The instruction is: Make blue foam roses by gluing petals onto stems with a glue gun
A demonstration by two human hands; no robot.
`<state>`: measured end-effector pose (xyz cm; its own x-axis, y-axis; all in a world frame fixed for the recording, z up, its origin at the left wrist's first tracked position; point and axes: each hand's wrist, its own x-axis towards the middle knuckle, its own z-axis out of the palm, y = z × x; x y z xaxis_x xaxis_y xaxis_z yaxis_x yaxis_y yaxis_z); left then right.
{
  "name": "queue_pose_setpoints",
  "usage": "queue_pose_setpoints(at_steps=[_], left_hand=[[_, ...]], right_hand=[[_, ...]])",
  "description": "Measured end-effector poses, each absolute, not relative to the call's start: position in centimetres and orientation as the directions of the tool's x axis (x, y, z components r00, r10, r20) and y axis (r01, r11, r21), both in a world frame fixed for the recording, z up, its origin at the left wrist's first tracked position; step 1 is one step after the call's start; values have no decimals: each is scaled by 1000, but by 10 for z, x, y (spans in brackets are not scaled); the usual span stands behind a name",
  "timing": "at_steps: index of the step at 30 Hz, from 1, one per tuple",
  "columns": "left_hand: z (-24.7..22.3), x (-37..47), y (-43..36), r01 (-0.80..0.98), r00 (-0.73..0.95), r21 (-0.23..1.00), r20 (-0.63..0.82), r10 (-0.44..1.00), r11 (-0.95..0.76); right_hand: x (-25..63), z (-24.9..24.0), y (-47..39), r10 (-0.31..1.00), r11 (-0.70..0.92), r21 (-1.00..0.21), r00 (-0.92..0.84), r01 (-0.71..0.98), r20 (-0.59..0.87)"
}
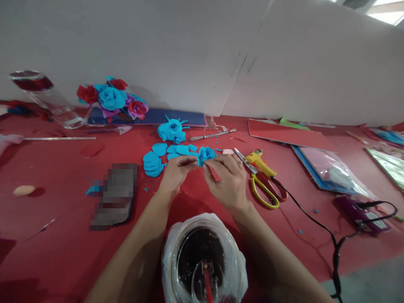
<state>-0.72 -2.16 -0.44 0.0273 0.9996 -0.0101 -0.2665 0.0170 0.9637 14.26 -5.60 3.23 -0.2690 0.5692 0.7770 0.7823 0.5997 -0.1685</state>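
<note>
A blue paper flower (206, 155) is held between my two hands above the red table. My left hand (178, 170) pinches its left edge with thumb and forefinger. From the right and below, my right hand (227, 179) grips the flower's base with closed fingers. Just left of the hands lie stacked blue paper petals (153, 163), with more cut blue pieces (182, 149) behind. Finished blue flowers (173, 130) rest farther back. Scissors (265, 191) with yellow and red handles and a yellow glue gun (260, 162) lie right of my right hand.
A lidded plastic container (205, 261) stands between my forearms. A phone (118, 193) lies left. Behind are a flower bouquet (112, 99), a clear bottle (59, 105) and bundled wires (213, 134). On the right are red card (284, 134), a purple power strip (361, 214) and a black cable (311, 216).
</note>
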Motion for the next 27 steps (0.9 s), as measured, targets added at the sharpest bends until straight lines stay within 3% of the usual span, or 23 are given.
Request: queue_pose_setpoints(at_steps=[6, 14, 22, 27], left_hand=[[-4, -7, -22, -280, 54, 960, 32, 998, -16], [-2, -8, -22, -358, 48, 934, 32, 998, -13], [-5, -8, -21, -342, 53, 938, 77, 996, -54], [-2, -8, -22, -359, 72, 932, 88, 994, -56]], right_hand=[[139, 29, -58, 581, 586, -195, -241, 786, 778], [134, 40, -66, 680, 621, -504, -93, 600, 727], [140, 46, -64, 770, 475, -744, 187, 469, 610], [138, 43, -61, 834, 422, -831, 206, 362, 513]])
